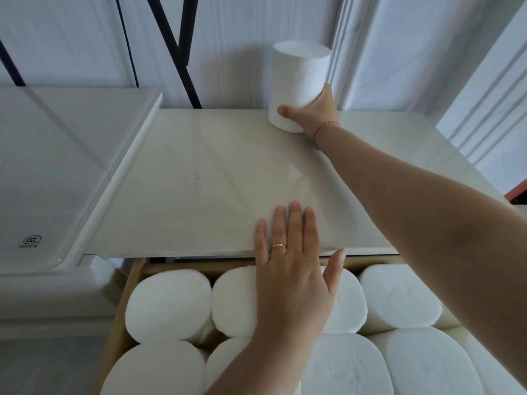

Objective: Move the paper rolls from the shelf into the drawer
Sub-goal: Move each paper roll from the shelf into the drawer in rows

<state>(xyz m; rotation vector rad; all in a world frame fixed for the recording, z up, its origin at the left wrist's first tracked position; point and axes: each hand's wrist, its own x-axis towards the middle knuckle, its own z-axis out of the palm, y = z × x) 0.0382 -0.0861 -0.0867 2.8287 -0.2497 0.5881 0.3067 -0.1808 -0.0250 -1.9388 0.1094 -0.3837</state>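
Note:
One white paper roll stands upright at the back of the pale shelf, close to the wall. My right hand grips it low down, thumb across its front and fingers hidden behind it. My left hand lies flat with straight fingers on the shelf's front edge, its palm over the open drawer. The wooden drawer below is packed with several white paper rolls standing on end.
A white tray-like appliance lid with a raised rim adjoins the shelf on the left. Black cables run down the white wall behind. White moulded panelling stands at the right.

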